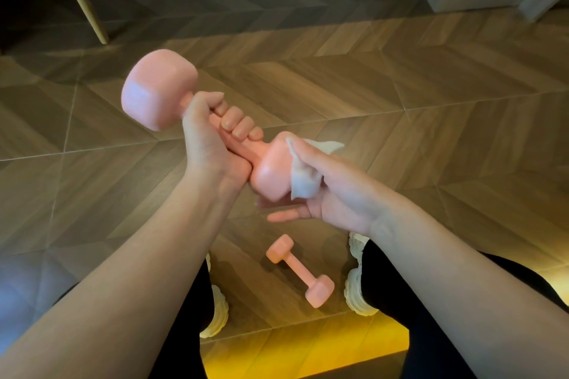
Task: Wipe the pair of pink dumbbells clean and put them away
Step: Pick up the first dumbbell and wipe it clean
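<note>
My left fingers (237,120) grip dumbbell (160,89) bar; right fingers (289,215) pinch wipe (303,184) on near head (axis up-left).

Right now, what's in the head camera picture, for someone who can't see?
The left hand grips a pink dumbbell by the handle while the right hand presses a white wipe on its end. The second dumbbell lies on the floor.

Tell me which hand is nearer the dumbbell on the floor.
Right. The right hand, holding a wipe, is above the floor dumbbell; the left hand grips the other dumbbell higher, leftward.
</note>
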